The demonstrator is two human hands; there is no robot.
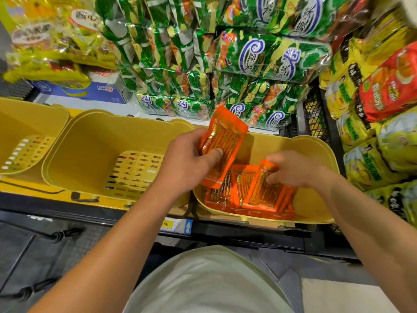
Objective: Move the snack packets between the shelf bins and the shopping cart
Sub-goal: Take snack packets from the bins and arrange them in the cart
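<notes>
From the head view, my left hand [189, 159] pinches 1 orange snack packet [222, 145], thumb on its front, raised over the rim between the middle bin [90, 141] and the right-hand bin [316, 199]. My right hand [293, 169], at about 3 o'clock from the left, has its fingers curled onto the top packet of the pile [250, 195] lying in the right-hand bin. I judge the step is gathering packets, so I would lift each by its edge, keep it flat and clear the bin wall before swinging toward the cart, which I cannot see here. I count 3 yellow bins, the third [27, 136] at 9 o'clock, 1 packet in hand, and at least 3 in the pile; the lower ones overlap too much to count.
</notes>
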